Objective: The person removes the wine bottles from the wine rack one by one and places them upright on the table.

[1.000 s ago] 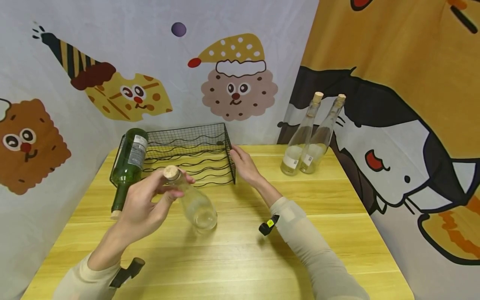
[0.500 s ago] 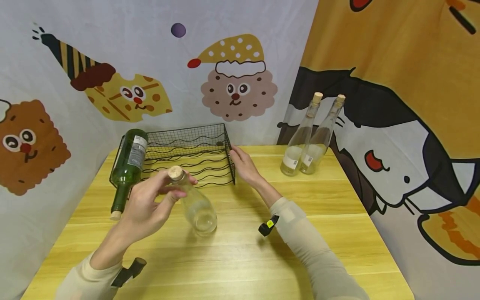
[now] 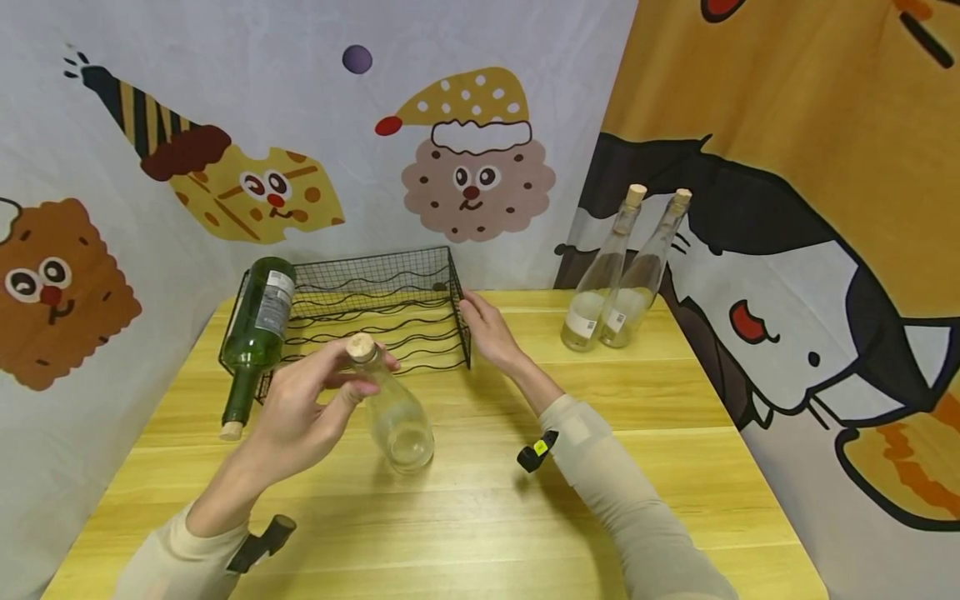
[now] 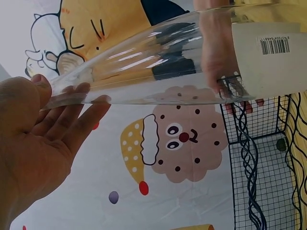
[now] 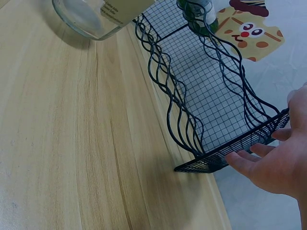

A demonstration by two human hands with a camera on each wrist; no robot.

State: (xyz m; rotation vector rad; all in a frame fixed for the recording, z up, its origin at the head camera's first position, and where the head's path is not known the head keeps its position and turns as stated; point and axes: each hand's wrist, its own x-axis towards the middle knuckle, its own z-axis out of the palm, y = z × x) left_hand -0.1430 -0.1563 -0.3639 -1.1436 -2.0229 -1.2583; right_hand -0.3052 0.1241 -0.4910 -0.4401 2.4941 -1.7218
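My left hand [image 3: 311, 408] pinches the neck of a clear glass bottle [image 3: 399, 421] between thumb and fingers. The bottle has a cork in its top and leans toward the hand, its base low over the table. A white barcode label [image 4: 271, 52] shows on it in the left wrist view. My right hand [image 3: 489, 332] rests against the right end of a black wire bottle rack [image 3: 375, 287], fingers fairly straight along the mesh in the right wrist view. A corked green wine bottle [image 3: 258, 321] lies in the left end of that rack, its neck pointing toward me.
Two corked clear bottles [image 3: 595, 287] with white labels stand side by side at the back right of the wooden table [image 3: 600, 525]. Printed cartoon cloths [image 3: 300, 50] hang behind and along both sides. The rack stands near the back cloth.
My left hand has shifted slightly right, bringing the clear bottle's neck more upright while its base stays almost in place. The right hand, the rack and the other bottles look the same.
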